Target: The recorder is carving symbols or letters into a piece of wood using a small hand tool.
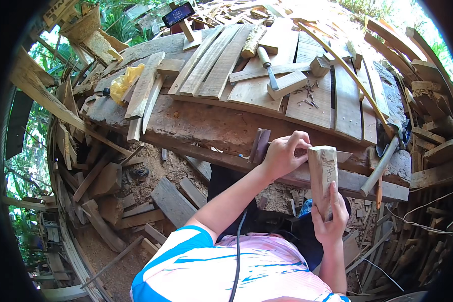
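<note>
A person's right hand (331,217) gripped the lower end of a pale wooden block (321,168) — thumb along its side — at the near edge of a timber bench (201,118). The left hand (286,155), fingers curled toward the thumb, was beside the block's upper end; whether its fingertips pinched anything could not be told. Beyond lay 1 wood-handled tool (268,65) and scattered nails (310,95).

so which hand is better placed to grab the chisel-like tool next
Probably the left hand: it is nearer the chisel-like tool, while the right hand grips the wooden block. Whether the left fingers pinch something small is unclear.
</note>
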A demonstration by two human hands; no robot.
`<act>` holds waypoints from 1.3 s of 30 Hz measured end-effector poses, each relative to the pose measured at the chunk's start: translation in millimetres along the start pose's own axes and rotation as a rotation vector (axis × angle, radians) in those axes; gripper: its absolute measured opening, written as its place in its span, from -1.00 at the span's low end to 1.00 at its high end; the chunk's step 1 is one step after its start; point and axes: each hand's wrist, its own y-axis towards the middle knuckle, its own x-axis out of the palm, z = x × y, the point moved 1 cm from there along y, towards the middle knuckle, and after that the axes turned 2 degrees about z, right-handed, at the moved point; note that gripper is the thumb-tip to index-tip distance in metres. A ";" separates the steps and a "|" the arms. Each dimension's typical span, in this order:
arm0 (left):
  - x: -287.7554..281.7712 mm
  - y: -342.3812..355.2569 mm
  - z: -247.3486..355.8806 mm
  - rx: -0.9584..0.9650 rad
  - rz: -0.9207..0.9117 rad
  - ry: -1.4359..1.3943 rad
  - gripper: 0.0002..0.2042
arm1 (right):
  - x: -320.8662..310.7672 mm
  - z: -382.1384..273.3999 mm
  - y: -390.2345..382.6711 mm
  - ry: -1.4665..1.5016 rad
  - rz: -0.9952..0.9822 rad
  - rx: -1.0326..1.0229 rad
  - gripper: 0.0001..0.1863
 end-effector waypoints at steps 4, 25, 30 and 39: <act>5.1 -0.9 -5.0 -0.018 -0.031 -0.035 -0.53 | 1.9 3.7 -6.0 0.003 0.081 -0.060 -0.12; 1.2 -1.7 -7.2 -0.038 -0.049 -0.008 -0.54 | 8.3 6.4 5.7 -0.089 -0.021 0.012 -0.13; 3.1 3.3 -0.3 -0.011 -0.037 -0.027 -0.55 | 3.9 11.3 -3.2 -0.031 0.040 0.019 -0.12; 5.3 30.9 -6.7 -0.018 -0.059 -0.039 -0.85 | -4.5 18.7 0.5 -0.021 0.037 0.178 -0.13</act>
